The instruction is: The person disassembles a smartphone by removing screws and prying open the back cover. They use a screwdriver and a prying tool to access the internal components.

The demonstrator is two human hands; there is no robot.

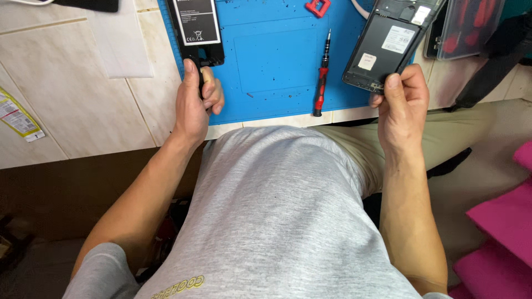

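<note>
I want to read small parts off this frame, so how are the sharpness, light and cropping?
Head view: even, soft light, no hard shadows; mild glare on the clear plastic case. The left hand, right hand and red screwdriver look sharp. The top edge crops the black phone part and open phone body; the wide lens bends the edges.

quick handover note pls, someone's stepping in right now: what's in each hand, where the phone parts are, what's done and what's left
Left hand: grips the lower end of the black phone body with battery, which lies on the blue mat.
Right hand: holds the bottom edge of the black back cover, tilted above the mat's right side.
Red and black screwdriver: lies free on the mat between the hands. A small red tool lies at the mat's top edge; a clear tool case stands on the right.
Done: phone is split in two pieces.
Left: both pieces are apart and held; neither is set down.
</note>
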